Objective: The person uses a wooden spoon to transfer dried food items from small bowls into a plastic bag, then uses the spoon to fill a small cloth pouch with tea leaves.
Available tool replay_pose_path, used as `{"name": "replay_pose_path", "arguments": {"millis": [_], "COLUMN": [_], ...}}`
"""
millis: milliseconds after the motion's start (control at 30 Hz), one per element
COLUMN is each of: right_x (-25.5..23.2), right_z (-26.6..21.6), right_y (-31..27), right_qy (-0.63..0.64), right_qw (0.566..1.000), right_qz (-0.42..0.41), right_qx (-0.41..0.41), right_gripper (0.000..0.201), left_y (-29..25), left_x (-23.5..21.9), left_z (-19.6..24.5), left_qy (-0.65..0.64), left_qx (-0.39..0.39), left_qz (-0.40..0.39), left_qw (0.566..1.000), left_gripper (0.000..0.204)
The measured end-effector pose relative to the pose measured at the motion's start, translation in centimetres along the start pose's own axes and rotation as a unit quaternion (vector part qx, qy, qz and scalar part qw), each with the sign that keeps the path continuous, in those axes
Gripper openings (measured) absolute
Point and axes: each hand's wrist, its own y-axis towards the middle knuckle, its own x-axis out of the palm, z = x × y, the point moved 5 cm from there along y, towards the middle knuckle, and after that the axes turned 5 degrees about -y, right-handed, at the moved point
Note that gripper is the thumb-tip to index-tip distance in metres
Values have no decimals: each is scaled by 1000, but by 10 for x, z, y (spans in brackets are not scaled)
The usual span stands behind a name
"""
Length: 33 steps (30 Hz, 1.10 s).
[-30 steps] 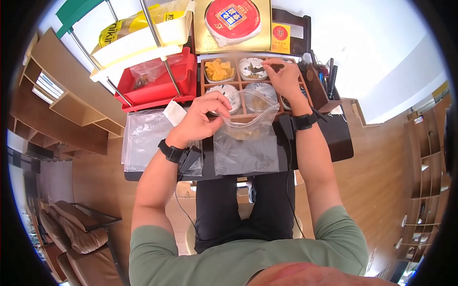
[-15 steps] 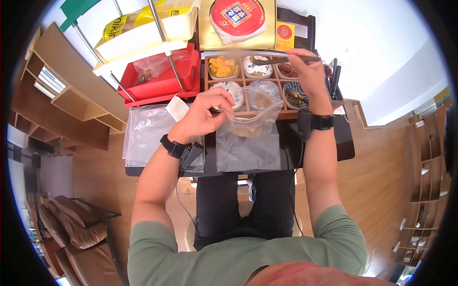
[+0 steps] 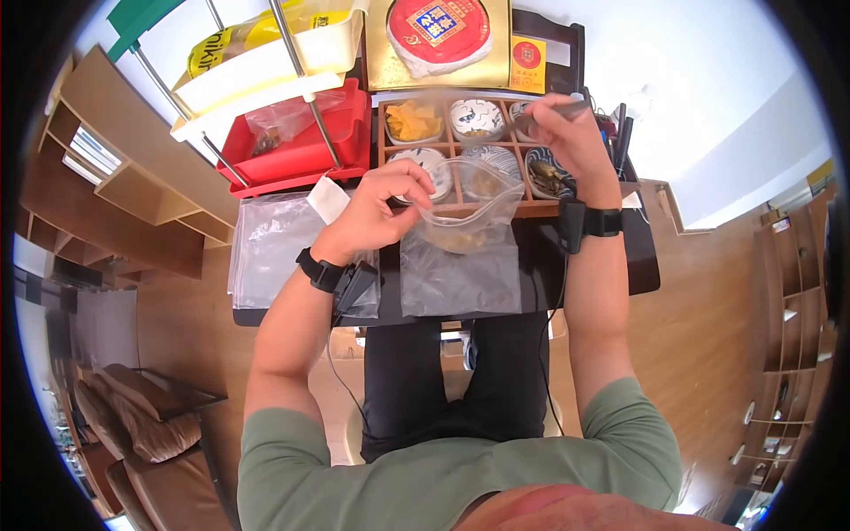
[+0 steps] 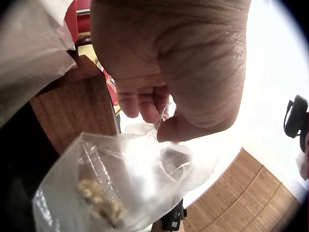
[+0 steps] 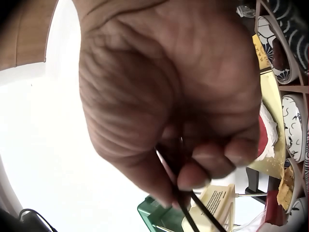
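Bag (image 3: 467, 237): clear, open-mouthed, between the hands and nearer the left; pale yellowish pieces (image 4: 99, 199) inside.
Left hand (image 3: 376, 211): pinching the bag's rim between thumb and fingers.
Right hand (image 3: 575, 142): gripping a dark two-pronged tool (image 5: 209, 212), beyond and to the right of the bag's mouth.
Tool axis: roughly sideways, tips pointing left from the right hand, above the far part of the divided tray (image 3: 536, 211); blurred, unclear whether holding anything.
Bowls: orange pieces (image 3: 413, 121) beyond the left hand; patterned white bowl (image 3: 476, 115) left of the right hand.
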Motion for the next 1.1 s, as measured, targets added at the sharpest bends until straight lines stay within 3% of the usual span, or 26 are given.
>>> {"name": "replay_pose_path", "arguments": {"millis": [33,100,167,233,267,500,800,967,1100], "right_x": [1,-10,-15,-7,-2,11,8,11,13], "right_z": [4,8,23,16,14,19,34,34,24], "right_y": [3,6,12,10,8,9,12,11,9], "right_qy": [-1,-138,-201,-438,-457,-519,-509,-468,-476], "right_qw": [1000,979,960,872,859,832,845,860,856], "right_qz": [1,148,195,212,217,176,149,155,166], "right_qx": [-1,2,-30,-60,-83,-88,-64,-131,-117], "right_gripper": [17,17,22,28,29,26,20,16,15], "left_y": [1,1,1,1,2,1,1,0,1], "left_x": [0,0,0,0,0,0,0,0,0], "left_z": [0,0,-1,0,0,0,0,0,1], "left_qy": [0,-1,-2,4,5,-6,-2,-6,-3], "left_qx": [6,3,0,26,27,-1,9,0,7], "left_qz": [0,-1,-3,2,0,-3,-3,-3,-4], "left_qw": [1000,1000,1000,1000,1000,1000,1000,1000,1000], "left_gripper": [21,21,21,18,18,22,23,23,22]}}
